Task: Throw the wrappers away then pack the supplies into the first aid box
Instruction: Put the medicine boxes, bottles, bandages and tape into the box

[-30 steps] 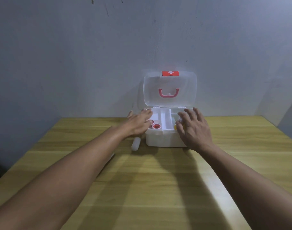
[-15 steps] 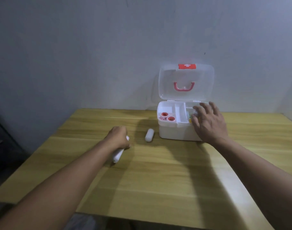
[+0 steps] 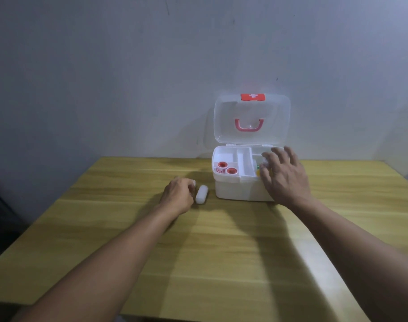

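Note:
The white first aid box (image 3: 240, 191) stands at the back of the wooden table (image 3: 221, 252), its clear lid (image 3: 251, 119) raised against the wall. Two red-cored tape rolls (image 3: 226, 168) lie in its left compartment. A yellow and green item (image 3: 258, 170) shows in the right compartment, partly hidden by my right hand (image 3: 284, 175), which rests with spread fingers on the box's front right rim. My left hand (image 3: 177, 196) is curled around a white roll, of which only a tip shows. A second white gauze roll (image 3: 202, 194) lies on the table right beside that hand.
A grey wall rises directly behind the table and the box. The table's left edge (image 3: 47, 212) drops to a dark floor area. Bare wood runs from the box to the near edge.
My left hand left the box, closed on a white roll lying further left on the table, and has come back beside the second roll. My right hand stayed on the box.

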A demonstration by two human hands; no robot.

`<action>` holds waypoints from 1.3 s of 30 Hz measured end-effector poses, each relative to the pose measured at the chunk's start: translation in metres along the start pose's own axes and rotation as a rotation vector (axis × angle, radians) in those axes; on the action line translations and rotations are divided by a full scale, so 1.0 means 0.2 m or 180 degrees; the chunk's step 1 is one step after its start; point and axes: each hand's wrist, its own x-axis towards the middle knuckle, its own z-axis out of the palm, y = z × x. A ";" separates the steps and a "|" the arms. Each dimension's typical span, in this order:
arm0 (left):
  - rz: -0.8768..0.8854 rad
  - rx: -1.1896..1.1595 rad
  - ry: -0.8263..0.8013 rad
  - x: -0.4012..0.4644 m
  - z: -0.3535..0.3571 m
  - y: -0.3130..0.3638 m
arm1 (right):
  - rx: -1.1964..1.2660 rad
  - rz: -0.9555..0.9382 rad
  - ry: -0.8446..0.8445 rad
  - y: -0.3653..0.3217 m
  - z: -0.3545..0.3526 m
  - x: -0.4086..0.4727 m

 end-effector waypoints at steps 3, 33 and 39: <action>-0.0142 -0.0154 -0.0087 0.03 0.03 0.08 | 0.0007 0.0004 -0.0005 -0.01 -0.01 -0.01; 0.0751 -0.0284 0.0369 0.30 -0.08 0.65 | -0.0051 0.0064 -0.0160 -0.01 -0.03 0.00; 0.0854 -0.0959 -0.0132 0.28 -0.05 0.70 | -0.0020 0.0055 -0.0171 0.00 -0.01 0.00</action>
